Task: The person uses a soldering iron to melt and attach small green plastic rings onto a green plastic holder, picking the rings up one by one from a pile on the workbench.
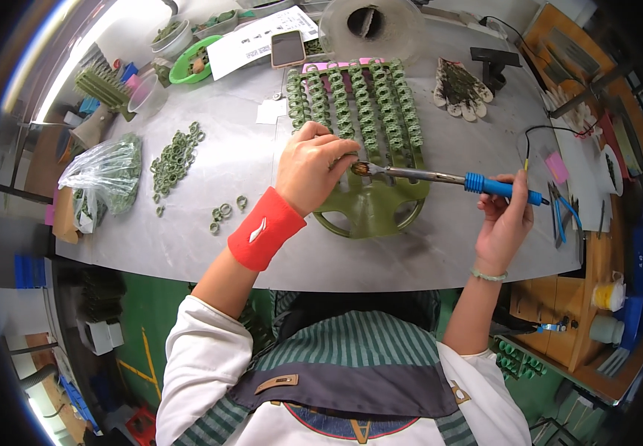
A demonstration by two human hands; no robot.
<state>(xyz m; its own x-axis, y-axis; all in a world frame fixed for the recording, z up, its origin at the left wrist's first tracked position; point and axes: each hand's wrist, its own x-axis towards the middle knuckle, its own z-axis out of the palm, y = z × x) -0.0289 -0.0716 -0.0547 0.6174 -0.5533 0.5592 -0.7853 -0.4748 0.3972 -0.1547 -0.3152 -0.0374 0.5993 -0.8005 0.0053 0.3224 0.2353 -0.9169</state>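
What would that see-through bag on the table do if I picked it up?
The clear bag would probably flop and sag, since its thin plastic is wrinkled. Its green contents would likely shift, because the bag bulges unevenly around them.

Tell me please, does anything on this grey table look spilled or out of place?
Possibly: a few small green rings lie apart from the larger loose heap of green rings, so they look like strays. The white fabric glove on the right looks darkly stained.
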